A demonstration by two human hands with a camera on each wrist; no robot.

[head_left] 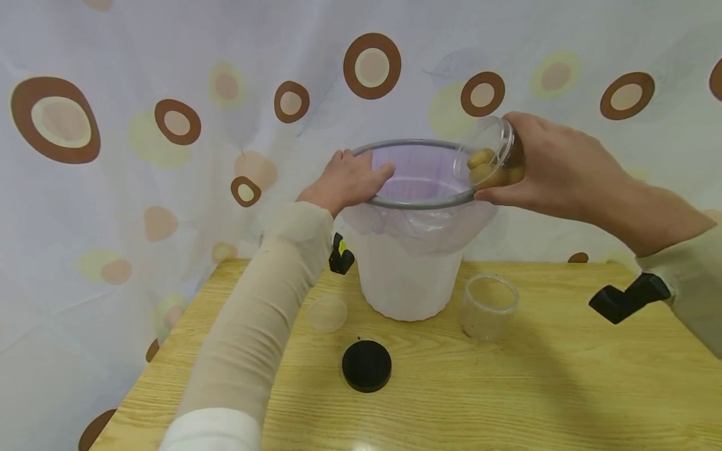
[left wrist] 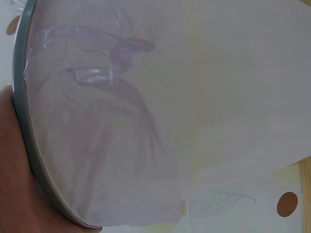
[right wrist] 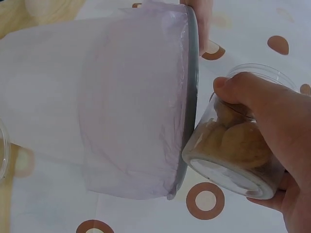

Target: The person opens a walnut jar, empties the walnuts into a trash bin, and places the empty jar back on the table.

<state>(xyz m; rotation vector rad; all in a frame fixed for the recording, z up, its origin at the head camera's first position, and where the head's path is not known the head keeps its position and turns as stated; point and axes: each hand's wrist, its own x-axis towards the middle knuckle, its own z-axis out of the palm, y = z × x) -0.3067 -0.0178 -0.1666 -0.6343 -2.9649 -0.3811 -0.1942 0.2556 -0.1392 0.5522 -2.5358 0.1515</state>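
Note:
My right hand grips a clear plastic jar, its open mouth tipped over the right side of a white trash can. Several rounded, walnut-like brown pieces lie inside the jar, whose wall is right at the can's grey rim. On the opposite side, my left hand holds the rim, thumb over the opening and fingers over the outer edge. A thin, pale purple bag lines the can and folds down outside it. The can's bottom is hidden.
On the wooden table, a second clear jar stands uncovered to the right of the can. In front are a round black lid and a thin translucent disc. Behind hangs a patterned curtain.

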